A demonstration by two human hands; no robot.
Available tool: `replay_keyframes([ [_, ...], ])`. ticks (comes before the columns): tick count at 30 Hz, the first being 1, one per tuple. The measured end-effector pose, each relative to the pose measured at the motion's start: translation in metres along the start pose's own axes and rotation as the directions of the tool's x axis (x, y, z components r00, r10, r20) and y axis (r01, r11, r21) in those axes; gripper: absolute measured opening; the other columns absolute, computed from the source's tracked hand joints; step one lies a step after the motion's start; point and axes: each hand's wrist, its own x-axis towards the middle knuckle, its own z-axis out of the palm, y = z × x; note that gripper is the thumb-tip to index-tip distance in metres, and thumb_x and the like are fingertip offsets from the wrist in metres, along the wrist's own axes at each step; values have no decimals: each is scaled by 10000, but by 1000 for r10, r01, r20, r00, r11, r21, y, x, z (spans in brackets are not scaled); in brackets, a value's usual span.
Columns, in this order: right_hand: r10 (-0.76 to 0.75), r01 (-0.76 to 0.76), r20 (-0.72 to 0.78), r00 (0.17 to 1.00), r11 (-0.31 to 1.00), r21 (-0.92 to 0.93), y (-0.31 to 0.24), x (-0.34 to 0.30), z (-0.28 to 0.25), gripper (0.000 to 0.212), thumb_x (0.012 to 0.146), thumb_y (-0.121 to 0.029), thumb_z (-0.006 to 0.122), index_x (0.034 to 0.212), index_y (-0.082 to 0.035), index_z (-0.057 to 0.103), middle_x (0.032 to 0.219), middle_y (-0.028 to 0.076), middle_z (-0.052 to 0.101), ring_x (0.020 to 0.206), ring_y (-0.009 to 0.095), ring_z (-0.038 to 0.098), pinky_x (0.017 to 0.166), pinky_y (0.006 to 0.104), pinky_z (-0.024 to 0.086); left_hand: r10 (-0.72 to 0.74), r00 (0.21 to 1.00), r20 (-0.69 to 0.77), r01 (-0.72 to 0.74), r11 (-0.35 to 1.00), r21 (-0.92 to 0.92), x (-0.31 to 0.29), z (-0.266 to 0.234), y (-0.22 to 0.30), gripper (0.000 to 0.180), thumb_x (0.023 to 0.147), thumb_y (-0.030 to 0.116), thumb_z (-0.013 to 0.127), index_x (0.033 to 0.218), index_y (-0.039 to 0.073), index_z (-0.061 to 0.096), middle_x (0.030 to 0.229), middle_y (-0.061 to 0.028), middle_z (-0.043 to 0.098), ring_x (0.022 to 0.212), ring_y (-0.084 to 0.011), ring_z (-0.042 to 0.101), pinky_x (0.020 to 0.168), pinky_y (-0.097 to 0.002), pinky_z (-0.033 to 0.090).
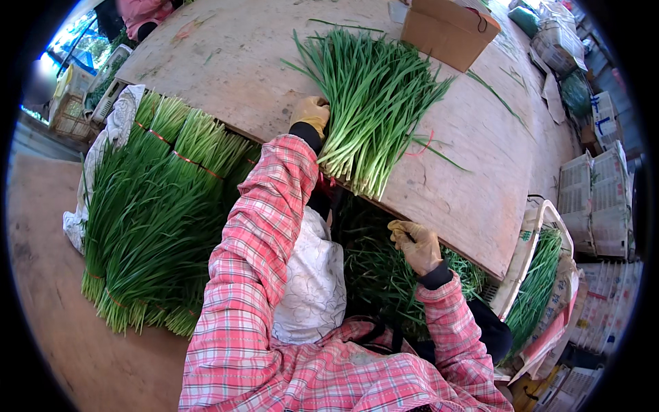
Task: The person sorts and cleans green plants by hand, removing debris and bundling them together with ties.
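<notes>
A loose fan of garlic chives (374, 96), pale stems toward me and green leaves away, lies at the near edge of the wooden table (473, 199). My left hand (312, 113), in a tan glove, is closed and pressed against the left side of these chives; what its fingers hold is hidden. My right hand (417, 248), gloved too, is off the table's near edge, above a heap of loose greens (377, 261). Its thumb and fingers are curled in, and I cannot make out anything between them. A thin red tie (427, 144) lies right of the chives.
Tied bundles of chives (158, 213) are stacked at my left beside a pale cloth (123, 117). A cardboard box (449, 31) stands at the far side of the table. More chives fill a lined crate (539, 275) at my right. Plastic crates (596, 199) are stacked beyond it.
</notes>
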Motion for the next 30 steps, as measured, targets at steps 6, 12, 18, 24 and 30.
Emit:
replay_keyframes([
  [6, -103, 113, 83, 991, 985, -129, -7, 4, 20, 226, 810, -24, 593, 1031, 10, 627, 847, 121, 642, 721, 186, 621, 666, 273, 488, -152, 981, 124, 172, 970, -173, 7, 4, -7, 288, 777, 220, 599, 971, 20, 676, 933, -186, 664, 883, -318, 635, 785, -340, 480],
  [12, -127, 143, 114, 985, 979, -144, -17, 2, 28, 223, 811, -48, 607, 1028, 0, 630, 867, 125, 647, 758, 224, 639, 679, 287, 493, 228, 949, 216, -314, 731, 606, 6, -9, -3, 220, 820, 173, 527, 904, 14, 653, 937, -166, 653, 904, -306, 614, 761, -360, 493],
  [18, -112, 118, 45, 993, 982, -147, -3, -1, 14, 194, 821, -51, 601, 1002, 6, 640, 859, 130, 650, 731, 219, 637, 677, 274, 494, 284, 915, 287, -403, 589, 700, 3, -19, -13, 181, 801, 156, 512, 849, 42, 644, 876, -146, 647, 842, -276, 616, 727, -365, 503],
  [24, -326, 354, 153, 933, 907, -229, -25, 2, 37, 179, 830, -153, 589, 952, -38, 651, 826, 134, 628, 737, 313, 618, 653, 362, 494, -288, 903, 319, 354, 919, -173, -9, -38, 24, 219, 848, 166, 504, 855, 5, 652, 739, -120, 650, 556, -261, 622, 493, -374, 502],
  [30, -477, 615, 399, 783, 685, -390, -63, 36, 102, 361, 811, -136, 571, 1155, -34, 538, 1013, 173, 584, 889, 346, 581, 757, 407, 487, -277, 900, 335, 382, 872, -304, -1, -43, 0, 228, 809, 201, 580, 884, 3, 665, 766, -128, 670, 648, -225, 649, 518, -355, 498],
])
